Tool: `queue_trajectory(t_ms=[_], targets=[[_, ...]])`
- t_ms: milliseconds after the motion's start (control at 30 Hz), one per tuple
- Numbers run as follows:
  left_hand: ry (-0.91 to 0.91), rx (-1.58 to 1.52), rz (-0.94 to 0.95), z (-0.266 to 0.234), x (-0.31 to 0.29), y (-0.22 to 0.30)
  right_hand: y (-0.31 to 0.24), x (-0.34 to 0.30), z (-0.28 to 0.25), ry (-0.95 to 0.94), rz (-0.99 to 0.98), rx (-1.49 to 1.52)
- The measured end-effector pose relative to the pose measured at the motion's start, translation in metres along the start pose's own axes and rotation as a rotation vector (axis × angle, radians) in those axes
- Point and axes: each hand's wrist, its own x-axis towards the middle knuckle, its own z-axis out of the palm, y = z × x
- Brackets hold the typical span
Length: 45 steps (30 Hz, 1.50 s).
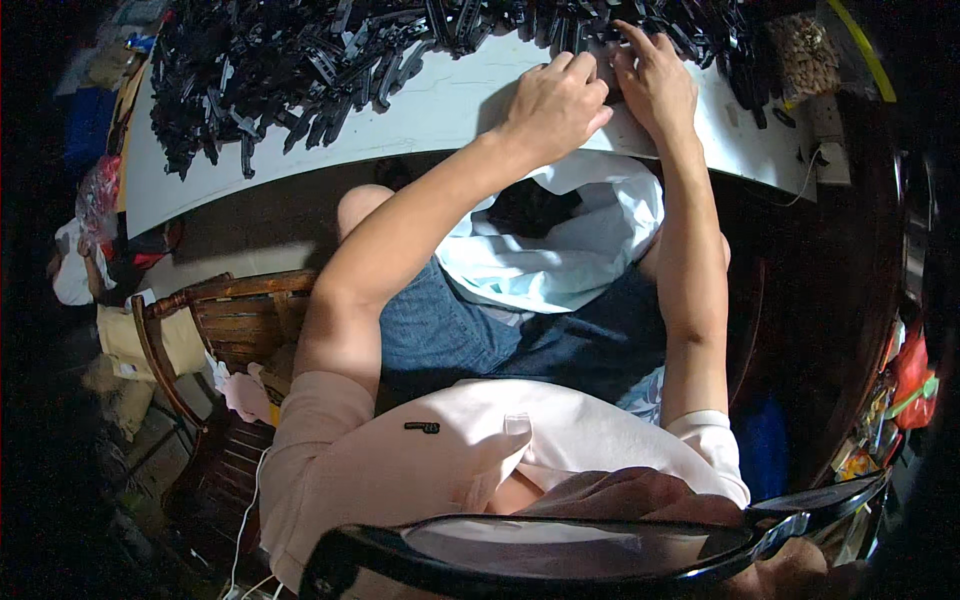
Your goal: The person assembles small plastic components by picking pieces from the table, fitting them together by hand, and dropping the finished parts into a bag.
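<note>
A wide heap of black plastic parts (325, 65), many long and narrow, covers the far side of the white table (440, 103). My left hand (558, 108) is over the table near the heap's edge, its fingers curled inward and closed. Whatever it may hold is hidden under the fingers. Just right of it, my right hand (660, 88) reaches up to the heap with its fingers apart, the fingertips at the black parts. Below both hands, a white bag (545, 285) with its mouth spread wide sits between my legs; its inside looks dark.
A clear bag of brown pieces (805, 55) stands at the table's far right. To the left is a wooden chair (250, 310) with cloth on it. A white cable (257, 490) hangs beside the chair. A red plastic bag (912, 380) lies at the right.
</note>
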Motion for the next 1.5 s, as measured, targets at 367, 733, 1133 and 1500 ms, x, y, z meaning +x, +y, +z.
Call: queue_trajectory(t_ms=[367, 733, 1133, 1500], targets=[[-0.095, -0.301, -0.402, -0.040, -0.017, -0.014, -0.009, -0.020, -0.012, -0.008, 0.012, -0.001], [0.051, -0.425, -0.430, -0.033, -0.025, -0.025, -0.025, -0.034, -0.015, -0.017, 0.320, 1.065], [0.041, -0.429, -0.264, -0.034, -0.025, 0.001, -0.058, -0.055, -0.012, -0.216, 0.555, 1.596], [0.053, -0.180, -0.200, -0.034, -0.033, -0.001, -0.055, -0.051, -0.019, -0.427, 0.503, 1.523]])
